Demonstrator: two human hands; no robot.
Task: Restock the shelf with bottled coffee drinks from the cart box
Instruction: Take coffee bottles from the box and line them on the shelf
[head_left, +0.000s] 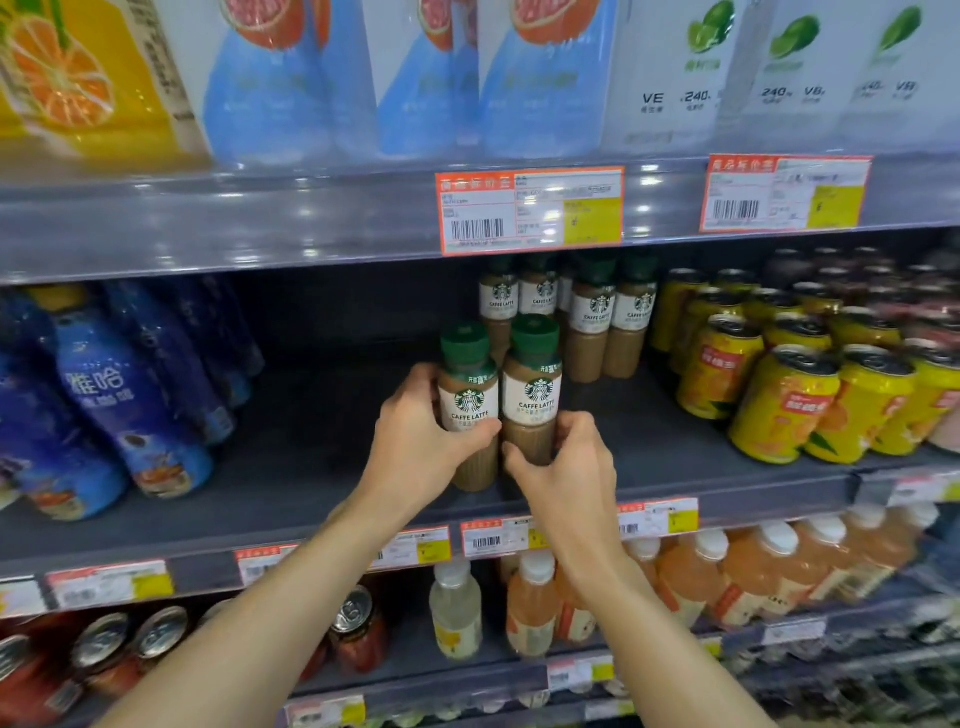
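Note:
Two caffe latte bottles with green caps stand side by side on the dark middle shelf (311, 467). My left hand (415, 441) grips the left bottle (467, 384) around its label. My right hand (566, 467) grips the lower body of the right bottle (535, 374). Behind them, at the back of the same shelf, stand several more of the same coffee bottles (587, 317). The cart box is out of view.
Blue bottles (119, 395) fill the shelf's left side and yellow cans (789, 395) its right. Large juice cartons (545, 78) sit on the shelf above. Pale and orange drink bottles (535, 603) and red cans (358, 629) stand below. Price tags line the shelf edges.

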